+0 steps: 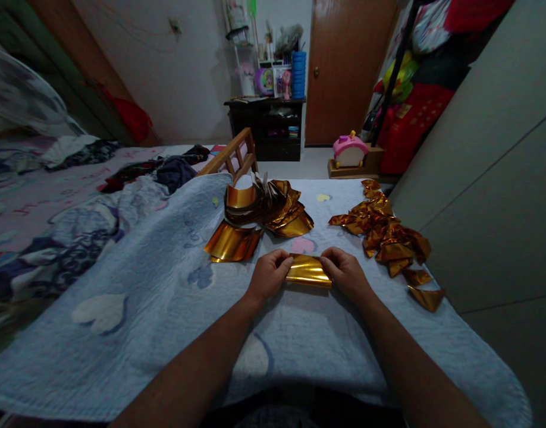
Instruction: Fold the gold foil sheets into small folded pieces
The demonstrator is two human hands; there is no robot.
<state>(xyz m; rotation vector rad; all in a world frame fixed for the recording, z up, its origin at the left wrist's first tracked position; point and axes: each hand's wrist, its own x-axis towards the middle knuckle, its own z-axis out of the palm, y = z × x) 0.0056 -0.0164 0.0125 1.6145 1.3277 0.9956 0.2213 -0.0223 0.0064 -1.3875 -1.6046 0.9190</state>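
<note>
a folded gold foil sheet [308, 271] is pinched at both ends, the left hand [268, 274] gripping its 9 o'clock end and the right hand [344, 272] its 3 o'clock end, low on the blue blanket [166, 309] of the bed. the crease is best pressed flat with edges kept aligned. the sheet looks shiny, thin, easily crumpled. flat gold sheets [259, 220] lie at 11 o'clock, folded pieces [384, 232] at 2 o'clock
</note>
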